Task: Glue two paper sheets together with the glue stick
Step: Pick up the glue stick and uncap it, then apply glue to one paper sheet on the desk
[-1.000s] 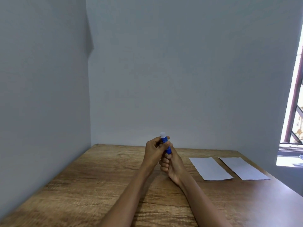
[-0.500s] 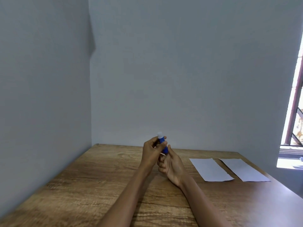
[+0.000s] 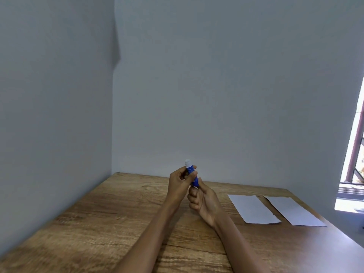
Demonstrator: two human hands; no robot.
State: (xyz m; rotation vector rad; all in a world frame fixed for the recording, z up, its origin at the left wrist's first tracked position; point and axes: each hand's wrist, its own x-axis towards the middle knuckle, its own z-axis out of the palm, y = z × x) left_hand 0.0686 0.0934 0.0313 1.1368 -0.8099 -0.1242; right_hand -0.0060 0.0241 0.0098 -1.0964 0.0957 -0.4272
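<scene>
A blue glue stick (image 3: 191, 173) with a white tip pointing up is held above the wooden table (image 3: 110, 219), near its middle. My left hand (image 3: 180, 184) grips the upper part of the stick between thumb and fingers. My right hand (image 3: 203, 201) closes around its lower end from below. Two white paper sheets lie flat side by side on the table to the right: the nearer sheet (image 3: 253, 209) and the farther right sheet (image 3: 292, 211). Both hands are well left of the sheets.
Grey walls close off the table at the left and back. A window (image 3: 354, 164) with a brown frame is at the far right, past the table's right edge.
Both hands with the glue stick have shifted slightly left and the stick now stands a bit more upright. The sheets have not moved.
</scene>
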